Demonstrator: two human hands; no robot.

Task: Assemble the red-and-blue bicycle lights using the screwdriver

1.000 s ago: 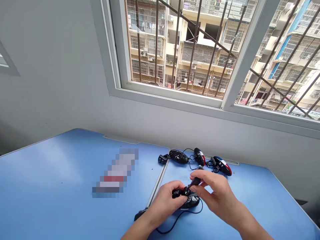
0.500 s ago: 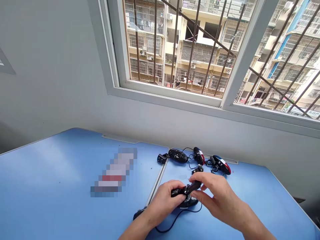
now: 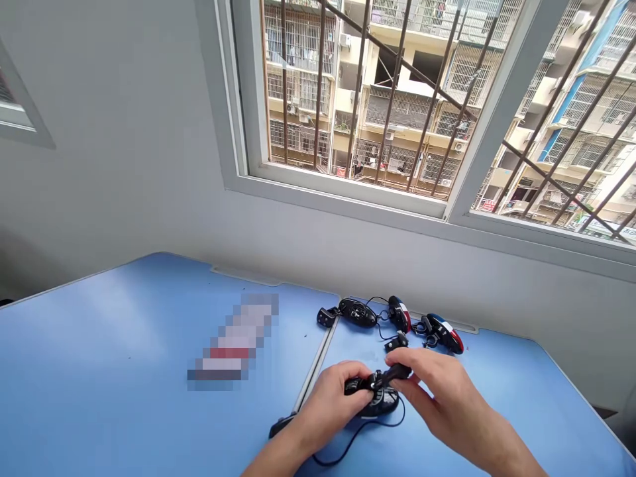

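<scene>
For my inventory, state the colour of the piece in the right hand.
Black; the piece shows best in the head view.

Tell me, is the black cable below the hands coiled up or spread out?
Spread out: the cable lies in one loose curve on the blue table.

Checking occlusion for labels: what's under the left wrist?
At the left hand, a black part shows left of the wrist, a black cable right of it. Whether they join underneath is covered.
</scene>
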